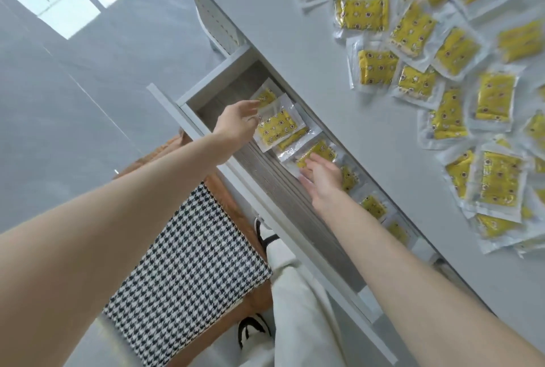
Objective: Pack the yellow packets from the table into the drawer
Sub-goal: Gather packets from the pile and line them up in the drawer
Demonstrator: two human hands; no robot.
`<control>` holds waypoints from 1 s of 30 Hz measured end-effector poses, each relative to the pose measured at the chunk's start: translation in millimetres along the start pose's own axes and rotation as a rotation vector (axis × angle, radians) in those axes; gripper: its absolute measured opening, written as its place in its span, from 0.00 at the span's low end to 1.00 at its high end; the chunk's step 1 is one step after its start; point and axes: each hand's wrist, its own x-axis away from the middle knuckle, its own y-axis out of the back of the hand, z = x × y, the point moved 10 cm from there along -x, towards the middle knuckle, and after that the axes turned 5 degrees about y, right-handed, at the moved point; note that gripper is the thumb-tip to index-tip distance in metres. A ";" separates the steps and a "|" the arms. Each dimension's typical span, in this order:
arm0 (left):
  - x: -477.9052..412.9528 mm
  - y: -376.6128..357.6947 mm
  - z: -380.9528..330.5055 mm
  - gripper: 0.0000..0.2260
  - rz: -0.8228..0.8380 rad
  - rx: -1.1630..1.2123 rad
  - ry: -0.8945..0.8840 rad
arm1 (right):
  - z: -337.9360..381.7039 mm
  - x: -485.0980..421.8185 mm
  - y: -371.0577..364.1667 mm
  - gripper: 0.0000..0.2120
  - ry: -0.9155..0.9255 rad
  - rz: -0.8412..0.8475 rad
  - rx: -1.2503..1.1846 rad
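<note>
The drawer (188, 95) under the white table (295, 27) stands pulled out, with several yellow packets lying along its back edge. My left hand (237, 122) pinches the corner of one clear-wrapped yellow packet (277, 126) above the drawer's far end. Beside it, my right hand (321, 175) lies flat with straight fingers on another packet (317, 150) inside the drawer. Several more yellow packets (442, 51) lie scattered over the tabletop to the right.
A houndstooth cushion (188, 272) on a brown wooden seat sits below the drawer front. White trousers (300, 307) and a black-and-white shoe (265, 234) show beneath my arms. Grey floor lies to the left.
</note>
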 end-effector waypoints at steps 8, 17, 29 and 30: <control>142.0 27.8 -47.8 0.18 -0.057 0.175 -0.091 | 28.7 116.5 32.7 0.12 0.072 0.188 -0.017; 319.4 35.0 -72.6 0.18 -0.026 0.312 -0.135 | 49.3 254.0 150.4 0.09 0.161 0.180 -0.141; 401.3 -113.1 -90.9 0.17 0.070 0.378 -0.018 | 76.7 272.4 340.8 0.11 0.161 0.043 -0.158; 400.3 -129.5 -94.9 0.17 0.077 0.368 -0.009 | 80.2 265.1 355.0 0.11 0.162 0.035 -0.146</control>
